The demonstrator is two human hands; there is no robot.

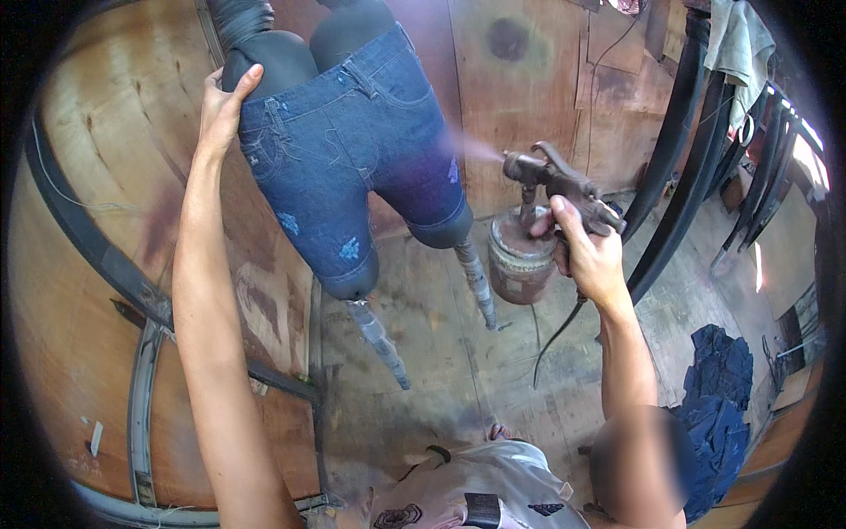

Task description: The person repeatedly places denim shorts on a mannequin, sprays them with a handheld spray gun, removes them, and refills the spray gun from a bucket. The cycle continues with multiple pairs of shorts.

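Dark blue denim shorts (308,150) are fitted on a black dummy form (352,35) at upper centre, with pale patches on the legs. My left hand (227,106) is closed on the form at the waistband, thumb on top. In my right hand (586,256) is a dark, stained spray gun (555,176), its nozzle toward the shorts' right-hand leg. A purple mist crosses the gap and meets the denim. A stem hangs under the gun, in line with a stained bucket (520,260); I cannot tell if they are joined.
Wrapped poles (476,282) extend below the form's legs. A thin hose (555,339) hangs below my right hand. Dark blue cloth (718,423) lies at lower right. Black curved tubes (674,132) and a grey rag (740,53) stand at the right. Wooden panels (97,167) line the left.
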